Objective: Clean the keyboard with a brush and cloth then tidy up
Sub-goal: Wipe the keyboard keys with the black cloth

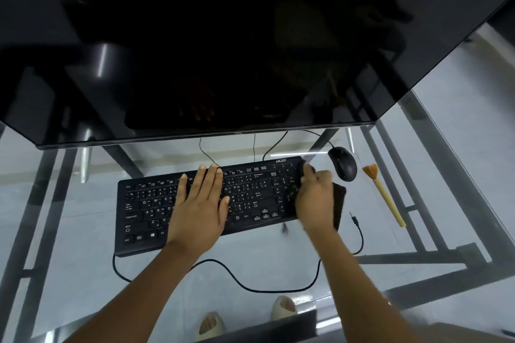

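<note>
**Cloth on the keys, brush laid aside**

Head view: the left hand [202,203] lies flat on the middle of the keyboard [145,214], fingers straight and spread toward the function row, holding nothing and pressing the board down on the glass counter [69,273]. The right hand [315,198] is over the number-pad end, its fingers curled round a dark cloth [338,203]; part of the cloth sticks out past the fingertips at the far corner of the keyboard and the rest hangs out to the right of the palm, beyond the board's edge. This hand is blurred, so exactly how the fingers sit on the cloth cannot be told.

Just right of the right hand, the brush [383,193] lies on the counter by itself, bristles at the far end, handle pointing back toward the person. A black mouse [342,163] sits between the brush's bristles and the far corner of the keyboard. The keyboard's cable [250,287] loops across the counter on the near side of both hands. A dark monitor [195,50] hangs over the scene beyond the fingertips.

Judging by the set-down brush, the brushing looks finished and the cloth wipe is under way at the right end. The keys under and left of the left hand probably remain, and tidying brush and cloth away is not yet done
</note>
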Available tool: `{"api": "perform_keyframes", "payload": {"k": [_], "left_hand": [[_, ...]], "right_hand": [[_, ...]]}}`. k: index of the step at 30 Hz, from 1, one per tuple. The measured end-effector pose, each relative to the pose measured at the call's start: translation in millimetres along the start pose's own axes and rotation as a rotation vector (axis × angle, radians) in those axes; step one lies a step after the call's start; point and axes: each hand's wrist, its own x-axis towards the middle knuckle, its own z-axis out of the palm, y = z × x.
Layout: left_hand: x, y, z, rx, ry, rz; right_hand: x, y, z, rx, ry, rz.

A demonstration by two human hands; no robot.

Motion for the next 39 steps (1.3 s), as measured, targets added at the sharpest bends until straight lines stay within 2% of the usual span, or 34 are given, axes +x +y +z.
{"api": "perform_keyframes", "payload": {"k": [3,4,5,7,10,12,14,16,18,20,21,22,25,27,28,31,32,33,35,39], "left_hand": [[0.8,2.2,-1.0,-0.002,-0.004,0.003],[0.9,1.8,-0.9,-0.004,-0.008,0.005],[0.8,1.2,-0.7,-0.005,-0.007,0.007],[0.6,1.4,-0.6,-0.009,-0.001,0.011],[1.0,1.6,-1.6,-0.012,0.005,0.008],[0.8,0.7,-1.2,-0.010,0.005,0.005],[0.1,0.8,-1.1,-0.010,0.001,0.008],[0.1,2.2,-0.9,-0.022,-0.004,0.016],[0.1,0.2,-1.2,-0.022,0.000,0.012],[0.4,-0.8,-1.6,-0.017,0.002,0.007],[0.0,-0.5,-1.8,-0.013,0.001,0.007],[-0.6,-1.1,-1.6,-0.009,-0.001,0.007],[-1.0,-0.3,-0.3,0.000,-0.008,0.005],[-0.3,0.5,0.5,-0.001,-0.009,0.004],[0.2,0.7,0.7,0.000,-0.010,0.004],[-0.4,0.2,0.4,0.011,-0.013,0.003],[-0.3,0.2,0.1,0.013,-0.013,0.002],[-0.3,0.2,-0.2,0.014,-0.014,0.002],[-0.3,1.1,0.2,0.016,-0.014,0.002],[-0.5,2.3,-0.2,0.011,-0.028,0.000]], "right_hand": [[-52.6,-6.5,17.5,0.009,-0.110,-0.299],[-64.6,-8.8,17.8,-0.006,-0.173,-0.358],[-65.3,-9.0,18.3,-0.026,-0.167,-0.395],[-53.9,-3.1,14.3,-0.036,-0.123,-0.311],[-38.2,-8.0,22.0,0.066,-0.001,-0.060],[-56.7,-29.8,36.9,0.107,-0.018,-0.096],[-80.8,-46.6,45.7,0.167,-0.171,-0.198],[-73.2,-47.5,36.8,0.159,-0.170,-0.233],[-40.2,-37.3,31.7,0.107,-0.094,-0.139],[-14.4,-34.3,25.1,0.179,-0.036,0.110],[-9.6,-40.8,26.3,0.216,0.000,0.138],[-12.2,-47.7,35.1,0.196,0.011,0.067],[-27.3,-74.8,48.8,0.074,-0.123,-0.198],[-25.7,-67.9,46.7,0.054,-0.128,-0.307],[-18.5,-56.2,42.3,0.033,-0.116,-0.301],[4.1,-21.6,13.3,0.125,-0.001,0.045],[4.9,-12.4,7.7,0.129,0.021,0.116],[1.8,-10.7,7.0,0.232,0.025,0.196],[-18.1,-19.6,10.5,0.424,-0.033,0.236],[-47.2,-16.5,7.8,0.426,-0.174,0.163]]}}
